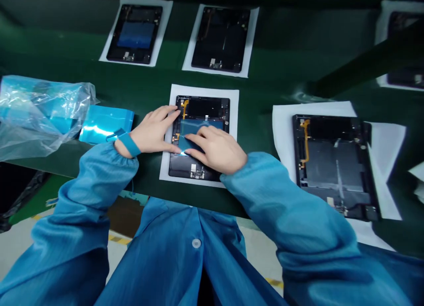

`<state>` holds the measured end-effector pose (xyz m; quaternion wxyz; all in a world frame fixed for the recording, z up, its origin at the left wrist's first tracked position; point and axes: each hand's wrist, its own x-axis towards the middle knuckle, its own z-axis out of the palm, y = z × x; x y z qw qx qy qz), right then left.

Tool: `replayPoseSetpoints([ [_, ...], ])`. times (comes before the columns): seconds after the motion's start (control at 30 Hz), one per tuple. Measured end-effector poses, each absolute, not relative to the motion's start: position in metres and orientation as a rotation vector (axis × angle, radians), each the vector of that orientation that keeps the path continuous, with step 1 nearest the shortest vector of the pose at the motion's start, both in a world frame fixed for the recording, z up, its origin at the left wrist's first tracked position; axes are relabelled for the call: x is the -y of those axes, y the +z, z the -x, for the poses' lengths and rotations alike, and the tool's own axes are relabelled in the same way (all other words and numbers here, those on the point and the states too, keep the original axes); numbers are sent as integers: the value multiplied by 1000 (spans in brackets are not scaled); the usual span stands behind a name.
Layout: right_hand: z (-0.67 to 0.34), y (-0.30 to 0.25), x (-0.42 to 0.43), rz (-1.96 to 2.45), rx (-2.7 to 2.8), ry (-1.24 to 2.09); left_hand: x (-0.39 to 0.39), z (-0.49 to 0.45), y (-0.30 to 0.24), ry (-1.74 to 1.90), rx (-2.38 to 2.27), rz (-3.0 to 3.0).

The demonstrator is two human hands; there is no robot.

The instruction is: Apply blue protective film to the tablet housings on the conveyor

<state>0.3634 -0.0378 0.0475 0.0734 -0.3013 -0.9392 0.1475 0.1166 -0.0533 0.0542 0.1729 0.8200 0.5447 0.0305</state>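
Observation:
An opened tablet housing (179,165) lies on a white sheet (234,120) in front of me, its inner parts showing. A blue film-like sheet (192,125) covers the middle of the housing, with a bright glint at its lower left corner. My left hand (154,130) rests at the housing's left side, fingers spread on the rim and thumb stretched to that corner. From the right, my right hand (218,149) lies over the blue sheet, thumb and index finger apart, thumb tip close to my left thumb. The right hand hides part of the sheet.
Left stand a stack of shiny blue sheets (107,122) and a clear plastic bag (49,107) with more blue pieces. Another open tablet (334,164) lies right on white paper. Tablets at the back, one with a blue panel (135,34), another dark inside (220,36), rest on white sheets.

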Motion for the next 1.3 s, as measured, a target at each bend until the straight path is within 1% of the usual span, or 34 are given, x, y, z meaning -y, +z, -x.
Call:
replayPoseSetpoints([
  [0.2,-342,47,16,1042,2954,238,61,-112,48,-64,-1541,-2224],
  [0.33,-353,43,38,853,2980,174,62,-117,50,-60,-1554,-2252],
  [0.43,-361,40,51,693,2980,234,62,-116,48,-46,-1538,-2279],
  [0.5,-366,38,48,661,2959,280,63,-115,47,-37,-1533,-2285],
  [0.63,-372,37,28,1007,2838,193,63,-114,48,-32,-1537,-2272],
  [0.7,-374,37,25,1099,2825,127,63,-115,49,-39,-1540,-2267],
  [0.8,-377,37,42,909,2913,110,63,-115,51,-46,-1547,-2265],
  [0.9,-384,37,67,637,2952,191,63,-115,50,-47,-1541,-2271],
  [0.97,-394,37,72,544,2938,256,63,-114,50,-41,-1538,-2276],
  [1.03,-407,36,62,627,2896,258,63,-112,49,-30,-1528,-2279],
  [1.17,-428,32,19,1031,2805,174,61,-108,47,11,-1497,-2289],
  [1.23,-434,30,3,1066,2847,176,60,-106,46,21,-1498,-2292],
  [1.3,-438,31,0,1010,2910,162,59,-106,45,16,-1512,-2295],
])
